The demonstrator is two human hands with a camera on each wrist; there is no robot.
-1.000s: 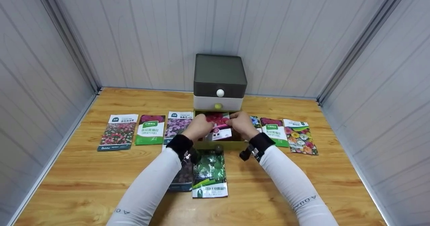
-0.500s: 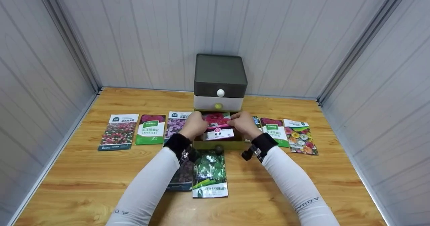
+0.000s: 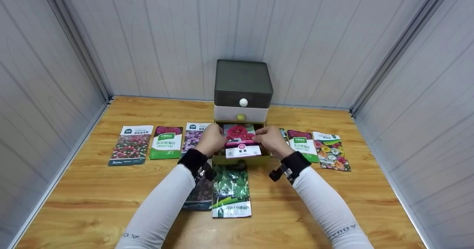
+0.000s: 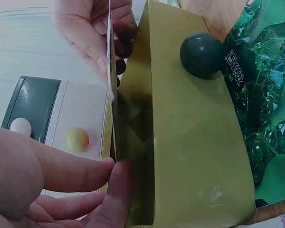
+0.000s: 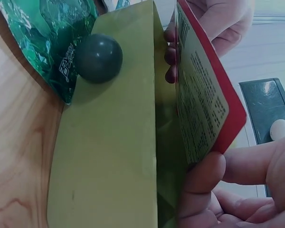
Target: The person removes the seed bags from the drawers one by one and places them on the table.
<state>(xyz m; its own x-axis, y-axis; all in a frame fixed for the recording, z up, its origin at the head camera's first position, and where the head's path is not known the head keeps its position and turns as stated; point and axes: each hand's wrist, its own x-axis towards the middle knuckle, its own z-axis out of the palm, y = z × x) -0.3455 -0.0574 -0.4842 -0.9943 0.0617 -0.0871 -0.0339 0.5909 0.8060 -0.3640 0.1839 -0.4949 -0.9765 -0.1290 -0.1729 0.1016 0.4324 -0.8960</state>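
A flower seed packet (image 3: 240, 132), pink-red bloom above a white label strip, is held at its two side edges over the pulled-out olive drawer (image 3: 226, 161). My left hand (image 3: 212, 140) pinches one edge between thumb and fingers. On the other edge my right hand (image 3: 273, 140) does the same. In the left wrist view the packet (image 4: 112, 85) shows almost edge-on, standing just behind the drawer front (image 4: 194, 142). Its printed back (image 5: 199, 90) with a red border faces the right wrist camera. The drawer has a dark round knob (image 5: 99, 58); its inside is mostly in shadow.
Above the drawer stand a white drawer (image 3: 226, 114) and a dark one (image 3: 242, 78). Seed packets lie either side: red-flower (image 3: 130, 145), green-and-white (image 3: 165, 143), purple (image 3: 194, 134), another green-and-white (image 3: 303, 145), multicoloured (image 3: 331, 151). A green leafy packet (image 3: 232, 193) lies in front.
The packet has come up from lower in the drawer and straightened; its label strip now overlaps the drawer's front rim. My left hand has shifted slightly left, my right slightly right.
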